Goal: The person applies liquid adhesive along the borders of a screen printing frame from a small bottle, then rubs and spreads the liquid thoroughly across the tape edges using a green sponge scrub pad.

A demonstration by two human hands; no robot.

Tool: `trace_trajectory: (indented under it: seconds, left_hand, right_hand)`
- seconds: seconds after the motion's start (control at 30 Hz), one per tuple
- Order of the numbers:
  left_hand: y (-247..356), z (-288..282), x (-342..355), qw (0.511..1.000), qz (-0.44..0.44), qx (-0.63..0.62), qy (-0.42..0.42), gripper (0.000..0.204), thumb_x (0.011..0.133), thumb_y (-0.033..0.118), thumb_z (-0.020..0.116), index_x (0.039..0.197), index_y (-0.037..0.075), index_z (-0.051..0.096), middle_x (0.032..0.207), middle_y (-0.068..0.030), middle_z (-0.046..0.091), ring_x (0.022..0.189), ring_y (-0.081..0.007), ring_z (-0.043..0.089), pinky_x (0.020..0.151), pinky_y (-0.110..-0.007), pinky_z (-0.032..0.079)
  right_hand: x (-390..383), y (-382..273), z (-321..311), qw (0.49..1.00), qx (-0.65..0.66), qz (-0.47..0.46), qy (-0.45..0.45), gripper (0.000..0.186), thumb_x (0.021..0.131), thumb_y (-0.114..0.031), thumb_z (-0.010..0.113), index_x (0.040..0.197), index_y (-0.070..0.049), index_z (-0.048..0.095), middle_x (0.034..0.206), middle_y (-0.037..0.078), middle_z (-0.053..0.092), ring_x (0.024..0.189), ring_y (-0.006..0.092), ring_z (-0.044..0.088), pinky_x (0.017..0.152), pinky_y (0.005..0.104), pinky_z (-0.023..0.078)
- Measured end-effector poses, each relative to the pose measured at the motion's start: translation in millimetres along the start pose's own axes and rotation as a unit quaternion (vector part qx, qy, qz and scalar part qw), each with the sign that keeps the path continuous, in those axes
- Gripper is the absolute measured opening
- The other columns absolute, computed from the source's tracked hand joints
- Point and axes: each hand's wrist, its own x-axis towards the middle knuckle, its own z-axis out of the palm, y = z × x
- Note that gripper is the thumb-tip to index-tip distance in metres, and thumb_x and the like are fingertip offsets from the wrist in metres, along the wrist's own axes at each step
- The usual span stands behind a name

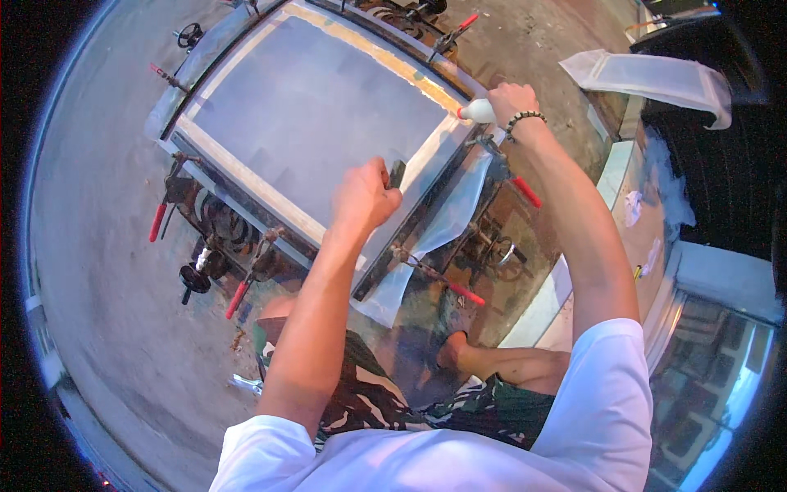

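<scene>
A bluish-grey translucent sheet point(320, 107) is stretched over a pale rectangular frame point(246, 180), inside a larger dark metal frame. Along the far side of the pale frame runs a wet-looking yellow-amber strip point(385, 56). My right hand point(514, 102) is closed round a white squeeze bottle point(479, 111), tilted so that its red tip meets the far right corner, where the strip ends. Over the near right part of the sheet, my left hand point(365, 195) is closed on a small dark flat piece point(398, 174); its exact kind is unclear.
Several clamps with red handles point(525, 192) grip the sheet's edges round the metal frame. Black handwheels point(194, 279) stick out below it. Loose sheet point(385, 299) hangs at the near right. A translucent panel point(656, 80) lies at the far right, beside a raised ledge point(537, 307).
</scene>
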Motion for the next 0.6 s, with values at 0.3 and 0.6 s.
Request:
trace_trajectory:
  seconds: [0.3,0.6]
  left_hand:
    - [0,-24,-4,0.999,-0.027,-0.020,0.019,0.021,0.069,0.017,0.068,0.084,0.003,0.062,0.076,-0.0230,0.067,0.079,-0.0434,0.066,0.072,-0.050,0.052]
    - [12,-29,-8,0.999,-0.031,-0.030,0.008,0.022,0.069,0.018,0.067,0.084,0.003,0.063,0.078,-0.0245,0.067,0.081,-0.0444,0.065,0.073,-0.050,0.051]
  right_hand:
    - [-1,5,0,1.000,0.006,-0.022,-0.004,0.025,0.071,-0.016,0.078,0.095,-0.019,0.077,0.094,0.009,0.074,0.093,0.0269,0.072,0.079,0.0433,0.053]
    - [0,11,11,0.999,0.032,-0.008,-0.012,0.037,0.062,-0.012,0.082,0.098,-0.019,0.074,0.096,0.006,0.073,0.097,0.0283,0.069,0.078,0.0451,0.053]
